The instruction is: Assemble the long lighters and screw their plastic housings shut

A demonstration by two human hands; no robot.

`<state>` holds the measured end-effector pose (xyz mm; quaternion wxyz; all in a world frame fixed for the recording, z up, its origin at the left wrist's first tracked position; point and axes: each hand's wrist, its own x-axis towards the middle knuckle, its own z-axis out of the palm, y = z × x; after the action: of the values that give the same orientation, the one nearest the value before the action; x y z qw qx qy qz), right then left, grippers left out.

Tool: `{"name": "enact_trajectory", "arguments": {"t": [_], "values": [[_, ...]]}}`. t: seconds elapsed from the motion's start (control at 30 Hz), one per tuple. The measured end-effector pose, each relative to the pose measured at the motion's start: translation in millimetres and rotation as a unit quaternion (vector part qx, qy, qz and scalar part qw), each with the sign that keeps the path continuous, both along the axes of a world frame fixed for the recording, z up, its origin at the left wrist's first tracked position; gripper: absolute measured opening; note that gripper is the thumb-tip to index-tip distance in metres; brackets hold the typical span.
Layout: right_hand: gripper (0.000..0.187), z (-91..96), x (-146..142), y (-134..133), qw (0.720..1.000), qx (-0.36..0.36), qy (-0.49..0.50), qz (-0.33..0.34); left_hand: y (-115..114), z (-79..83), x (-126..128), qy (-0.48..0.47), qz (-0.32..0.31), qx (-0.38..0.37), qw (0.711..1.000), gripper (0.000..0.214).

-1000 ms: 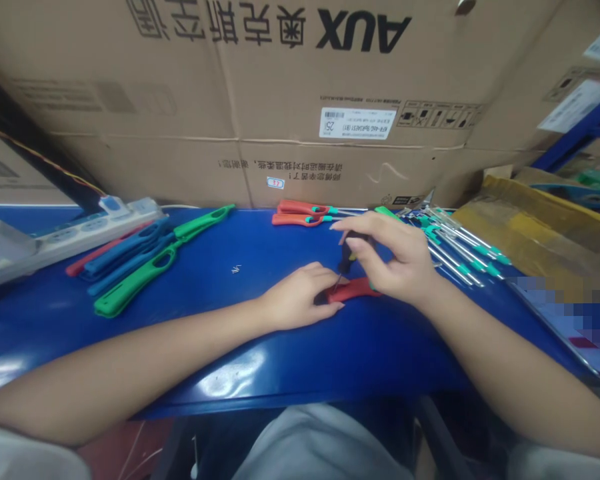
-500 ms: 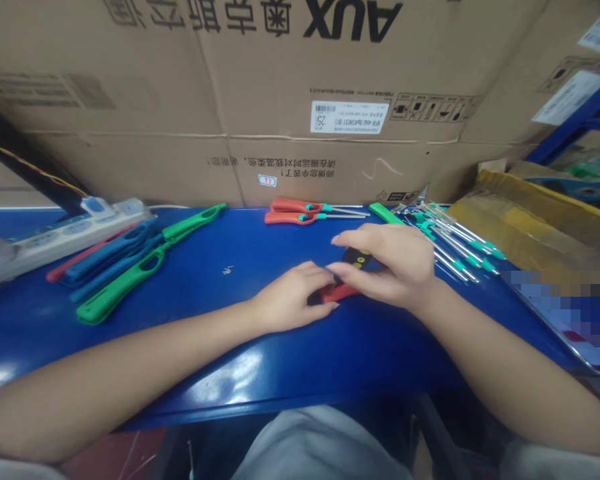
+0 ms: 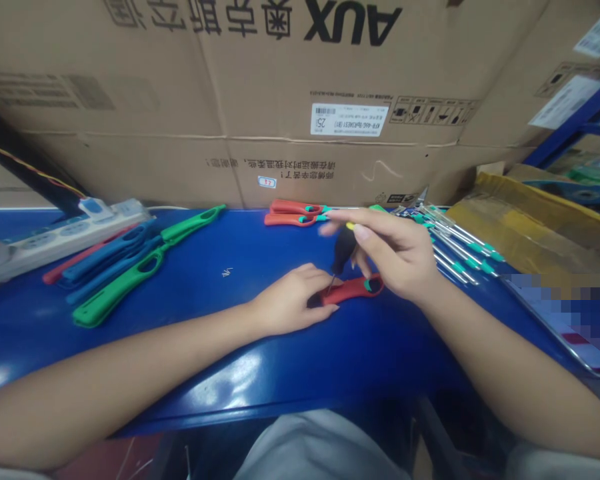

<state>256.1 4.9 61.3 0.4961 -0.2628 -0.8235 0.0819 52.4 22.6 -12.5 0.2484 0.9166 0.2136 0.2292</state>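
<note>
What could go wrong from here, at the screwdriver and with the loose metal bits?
1. The screwdriver in the right hand meets the red handle close to the left hand; a slip might jab a finger.
2. The small metal pieces lie loose on the blue table; a brush of the left hand could scatter them.

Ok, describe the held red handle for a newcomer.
On the blue table, before the cardboard box, find the left hand. It grips the red handle at one end. Unlike the two red handles by the box, this one has a screwdriver over it.
</note>
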Motion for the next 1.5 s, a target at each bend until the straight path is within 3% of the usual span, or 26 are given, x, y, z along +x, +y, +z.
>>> {"name": "enact_trajectory", "arguments": {"t": [0.07, 0.17, 0.23, 0.3, 0.37, 0.43, 0.53, 0.6, 0.63, 0.73, 0.8, 0.93, 1.0, 1.07, 1.13, 1.3, 1.43, 1.5], "values": [[0.022, -1.1, -1, 2, 0.999, -0.003, 0.027, 0.017, 0, -0.1, 0, -0.001, 0.0, 0.001, 1.0, 0.024], [0.011, -2.8, 2, 5, 0.989, 0.141, -0.007, -0.035, 0, 0.0, 0, -0.002, -0.001, 0.003, 1.0, 0.026], [0.012, -2.7, 5, 5, 0.978, 0.194, -0.049, -0.055, 0, 0.5, 0, -0.002, 0.0, 0.004, 1.0, 0.027], [0.024, -2.1, 6, 4, 0.984, 0.156, -0.082, -0.037, 0, 1.2, 0, -0.003, 0.002, 0.003, 1.0, 0.026], [0.037, -2.1, 5, 2, 0.994, 0.06, -0.096, -0.007, -1, 1.5, 0, -0.003, 0.004, 0.002, 1.0, 0.024], [0.037, -3.4, 4, 3, 0.996, -0.002, -0.091, 0.014, -1, 1.1, 0, 0.0, 0.005, 0.001, 1.0, 0.024], [0.022, -5.3, 5, 5, 0.995, 0.067, -0.071, -0.026, 0, -0.5, 0, 0.004, 0.004, 0.001, 1.0, 0.025], [0.023, -4.2, 6, 5, 0.989, 0.118, -0.079, -0.044, 0, -1.3, -1, 0.005, 0.004, 0.002, 1.0, 0.027], [0.025, -2.8, 7, 5, 0.99, 0.11, -0.086, -0.035, 0, -1.5, -1, 0.005, 0.004, 0.003, 1.0, 0.027], [0.036, 2.6, 7, 2, 0.996, -0.002, -0.082, 0.037, 1, -1.6, -1, 0.006, 0.007, 0.002, 1.0, 0.023], [0.029, 4.5, 6, 1, 0.997, -0.018, -0.066, 0.047, 1, -1.4, -1, 0.007, 0.006, 0.001, 1.0, 0.02], [0.017, 3.5, 8, 2, 0.989, 0.112, -0.091, -0.025, 0, -0.6, 0, 0.005, 0.005, 0.0, 1.0, 0.022], [0.024, 2.1, 8, 3, 0.992, 0.054, -0.111, -0.003, 0, 0.1, 0, 0.006, 0.006, -0.002, 1.0, 0.023], [0.032, 0.2, 8, 4, 0.992, -0.069, -0.097, 0.052, -1, 0.6, 0, 0.006, 0.009, -0.003, 1.0, 0.023], [0.029, -2.3, 7, 5, 0.987, -0.126, -0.064, 0.077, -1, 0.6, 0, 0.007, 0.011, -0.003, 1.0, 0.023], [0.03, -1.8, 8, 5, 0.997, 0.013, -0.079, -0.014, 0, -0.9, -1, 0.005, 0.006, 0.001, 1.0, 0.028], [0.03, 6.7, 8, 0, 0.987, -0.09, -0.068, 0.114, 1, -2.6, 0, 0.001, 0.011, 0.005, 1.0, 0.025], [0.022, 8.1, 7, -2, 0.99, -0.071, -0.05, 0.112, 1, -3.3, 0, 0.0, 0.011, 0.009, 1.0, 0.023]]}}
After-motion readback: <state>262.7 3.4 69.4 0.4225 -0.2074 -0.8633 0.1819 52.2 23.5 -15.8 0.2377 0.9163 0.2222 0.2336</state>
